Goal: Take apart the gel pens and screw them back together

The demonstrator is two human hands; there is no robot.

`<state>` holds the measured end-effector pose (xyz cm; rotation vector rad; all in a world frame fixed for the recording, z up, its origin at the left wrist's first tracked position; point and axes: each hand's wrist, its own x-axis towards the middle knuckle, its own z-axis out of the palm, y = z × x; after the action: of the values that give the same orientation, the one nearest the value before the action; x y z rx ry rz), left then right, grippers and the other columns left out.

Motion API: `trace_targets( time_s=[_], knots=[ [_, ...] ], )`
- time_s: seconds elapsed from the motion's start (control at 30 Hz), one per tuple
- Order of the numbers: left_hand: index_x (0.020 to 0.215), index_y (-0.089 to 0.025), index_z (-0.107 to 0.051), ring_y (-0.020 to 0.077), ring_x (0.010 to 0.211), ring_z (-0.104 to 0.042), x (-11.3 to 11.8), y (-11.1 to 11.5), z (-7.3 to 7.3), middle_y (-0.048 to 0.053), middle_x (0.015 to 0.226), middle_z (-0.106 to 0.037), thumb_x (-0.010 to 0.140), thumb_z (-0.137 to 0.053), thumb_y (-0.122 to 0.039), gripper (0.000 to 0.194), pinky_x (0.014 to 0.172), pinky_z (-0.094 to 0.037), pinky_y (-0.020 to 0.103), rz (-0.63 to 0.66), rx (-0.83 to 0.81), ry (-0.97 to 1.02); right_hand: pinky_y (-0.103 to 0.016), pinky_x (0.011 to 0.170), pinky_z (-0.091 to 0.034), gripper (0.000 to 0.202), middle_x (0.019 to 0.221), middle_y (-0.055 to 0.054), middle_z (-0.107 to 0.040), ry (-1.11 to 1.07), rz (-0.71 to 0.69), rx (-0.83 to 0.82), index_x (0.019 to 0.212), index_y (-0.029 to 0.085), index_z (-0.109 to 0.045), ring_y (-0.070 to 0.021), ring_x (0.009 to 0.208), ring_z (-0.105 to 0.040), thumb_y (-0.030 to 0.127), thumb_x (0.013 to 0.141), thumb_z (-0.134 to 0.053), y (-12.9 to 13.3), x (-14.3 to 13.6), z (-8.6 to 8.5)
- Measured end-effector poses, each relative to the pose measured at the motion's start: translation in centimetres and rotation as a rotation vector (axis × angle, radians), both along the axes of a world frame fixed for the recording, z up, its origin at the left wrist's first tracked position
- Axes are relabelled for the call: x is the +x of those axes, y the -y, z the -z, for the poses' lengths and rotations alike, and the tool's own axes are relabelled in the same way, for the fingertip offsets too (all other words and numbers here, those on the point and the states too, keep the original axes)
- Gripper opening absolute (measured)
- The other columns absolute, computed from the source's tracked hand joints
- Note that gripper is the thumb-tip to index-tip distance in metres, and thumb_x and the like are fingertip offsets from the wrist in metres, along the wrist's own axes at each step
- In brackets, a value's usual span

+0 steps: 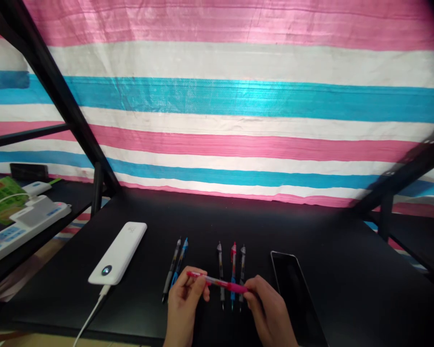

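A pink pen (217, 281) is held crosswise above the table between my two hands. My left hand (186, 299) pinches its clip end, and the fingertips of my right hand (269, 308) close on the pink grip end. Behind and below it lie a grey pen (220, 260), a pen with a red top and blue grip (233, 262), and another grey pen (242, 262), side by side. Left of these rest a black pen (171, 270) and a blue pen (182, 258), the blue one partly hidden by my left hand.
On the black table (202, 212), a white power bank (119, 253) with a white cable (90, 318) lies left, and a phone (292, 284) lies right. A power strip (25, 229) sits on the left-hand table. Dark metal bars (68, 111) and a striped sheet (238, 96) stand behind.
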<state>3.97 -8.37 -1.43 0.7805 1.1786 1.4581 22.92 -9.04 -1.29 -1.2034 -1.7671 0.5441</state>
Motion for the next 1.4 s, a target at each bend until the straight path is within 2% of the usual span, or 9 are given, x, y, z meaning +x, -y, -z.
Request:
trace_targets(
  time_s=[0.2, 0.33, 0.47, 0.6, 0.7, 0.83, 1.0, 1.13, 1.4],
  knots=[
    [0.085, -0.015, -0.071, 0.0123, 0.054, -0.053, -0.1, -0.6, 0.3, -0.001, 0.059, -0.060, 0.080, -0.076, -0.048, 0.033, 0.056, -0.042, 0.021, -0.010, 0.051, -0.010, -0.026, 0.057, -0.042, 0.037, 0.066, -0.002, -0.055, 0.081, 0.003, -0.010, 0.073, 0.022, -0.051, -0.0185, 0.063, -0.054, 0.028, 0.106, -0.035, -0.1, -0.4, 1.4],
    [0.087, -0.016, -0.072, 0.0126, 0.058, -0.056, 0.1, -0.9, 0.4, 0.000, 0.066, -0.062, 0.083, -0.075, -0.043, 0.027, 0.058, -0.045, 0.021, -0.066, 0.093, -0.024, -0.029, 0.062, -0.044, 0.034, 0.066, -0.001, -0.057, 0.039, 0.017, 0.011, 0.075, 0.022, -0.056, -0.0189, 0.063, -0.056, 0.027, 0.104, -0.039, -0.2, -1.0, 2.1],
    [0.089, -0.017, -0.072, 0.0186, 0.076, -0.067, 0.4, -0.9, -0.3, 0.005, 0.085, -0.070, 0.079, -0.079, -0.040, 0.026, 0.073, -0.054, 0.026, -0.107, 0.166, -0.008, -0.031, 0.067, -0.047, 0.024, 0.073, -0.003, -0.064, -0.060, 0.044, 0.063, 0.087, 0.023, -0.065, -0.0208, 0.069, -0.061, 0.027, 0.103, -0.046, -0.2, -2.0, 2.3],
    [0.102, -0.017, -0.072, 0.0240, 0.086, -0.073, 0.2, -1.0, -1.2, 0.008, 0.091, -0.076, 0.078, -0.080, -0.041, 0.034, 0.085, -0.057, 0.035, -0.081, 0.126, 0.115, -0.030, 0.062, -0.049, 0.029, 0.073, -0.005, -0.065, -0.130, 0.057, 0.049, 0.091, 0.023, -0.069, -0.0209, 0.066, -0.062, 0.036, 0.103, -0.046, 0.0, -2.7, 2.1],
    [0.113, -0.018, -0.068, 0.0206, 0.079, -0.072, -0.4, -1.2, -1.8, 0.006, 0.085, -0.075, 0.078, -0.081, -0.040, 0.043, 0.079, -0.058, 0.032, -0.085, 0.136, 0.128, -0.029, 0.064, -0.051, 0.028, 0.077, -0.005, -0.066, -0.187, 0.120, 0.037, 0.094, 0.024, -0.070, -0.0216, 0.069, -0.065, 0.042, 0.101, -0.050, 0.2, -2.6, 1.8],
    [0.133, -0.020, -0.054, 0.0167, 0.069, -0.068, -0.7, -1.4, -2.7, 0.004, 0.081, -0.073, 0.081, -0.078, -0.036, 0.059, 0.072, -0.057, 0.030, -0.089, 0.164, 0.118, -0.027, 0.065, -0.052, 0.027, 0.079, -0.004, -0.066, -0.223, 0.177, -0.017, 0.093, 0.023, -0.069, -0.0198, 0.068, -0.065, 0.042, 0.100, -0.052, 0.5, -2.2, 1.6],
    [0.118, -0.020, -0.061, 0.0148, 0.062, -0.064, -0.4, -1.5, -3.3, 0.002, 0.076, -0.070, 0.079, -0.079, -0.034, 0.046, 0.062, -0.056, 0.028, -0.078, 0.172, 0.151, -0.024, 0.051, -0.045, 0.028, 0.071, -0.003, -0.061, -0.253, 0.169, -0.096, 0.093, 0.021, -0.068, -0.0188, 0.064, -0.062, 0.042, 0.100, -0.050, 0.6, -2.2, 1.3],
    [0.109, -0.021, -0.063, 0.0145, 0.060, -0.064, -0.5, -1.4, -3.2, 0.001, 0.074, -0.070, 0.078, -0.078, -0.034, 0.037, 0.057, -0.055, 0.027, -0.015, 0.166, 0.134, -0.023, 0.049, -0.042, 0.030, 0.070, -0.002, -0.060, -0.261, 0.163, -0.135, 0.090, 0.021, -0.067, -0.0172, 0.061, -0.060, 0.043, 0.100, -0.049, 0.6, -2.3, 0.8],
    [0.114, -0.021, -0.061, 0.0143, 0.059, -0.066, -1.0, -1.8, -3.3, 0.000, 0.073, -0.070, 0.077, -0.078, -0.037, 0.044, 0.057, -0.057, 0.026, -0.010, 0.112, 0.050, -0.024, 0.048, -0.042, 0.033, 0.064, 0.000, -0.057, -0.274, 0.165, -0.139, 0.087, 0.022, -0.068, -0.0157, 0.053, -0.056, 0.047, 0.099, -0.050, 0.6, -2.3, 0.4]
  ],
)
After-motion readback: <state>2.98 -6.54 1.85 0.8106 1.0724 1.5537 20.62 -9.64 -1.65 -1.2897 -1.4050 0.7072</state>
